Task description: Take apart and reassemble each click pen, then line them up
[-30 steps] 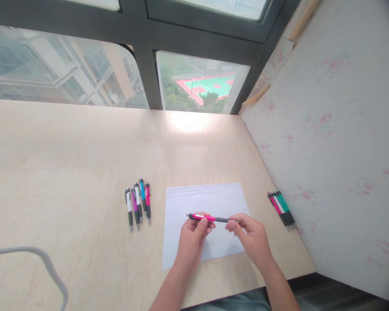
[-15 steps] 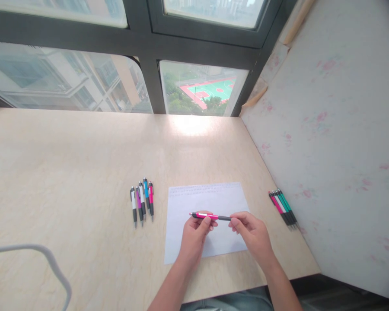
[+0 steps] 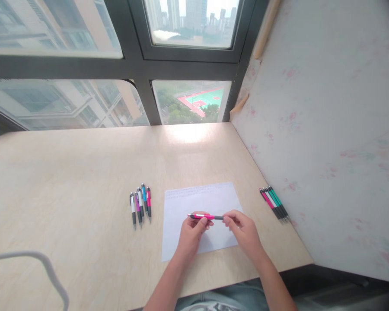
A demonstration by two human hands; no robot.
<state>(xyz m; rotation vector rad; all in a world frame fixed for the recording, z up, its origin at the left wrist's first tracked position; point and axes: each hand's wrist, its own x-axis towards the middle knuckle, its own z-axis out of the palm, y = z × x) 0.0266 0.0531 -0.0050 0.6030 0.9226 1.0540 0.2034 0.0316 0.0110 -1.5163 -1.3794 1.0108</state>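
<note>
A pink ballpoint pen (image 3: pixel 208 217) with a black grip lies level between my hands, over the white sheet of paper (image 3: pixel 181 233). Its barrel is pinched by my left hand (image 3: pixel 192 231), near the clicker end. At the other end, the fingers of my right hand (image 3: pixel 243 231) close around the tip, which they hide. Lines of small writing run along the top of the sheet; the rest of its visible surface looks blank.
Left of the paper lies a group of several pens (image 3: pixel 141 206) in white, purple, blue and pink. Against the wall (image 3: pixel 327 172) on the right rests another row of pens (image 3: pixel 274 203). A grey cable (image 3: pixel 42 259) curves over the table's (image 3: pixel 84 181) left front. Windows stand behind.
The camera view has tilted up and turned slightly, showing more of the windows. Both hands keep their hold on the pink pen, with little change in their pose.
</note>
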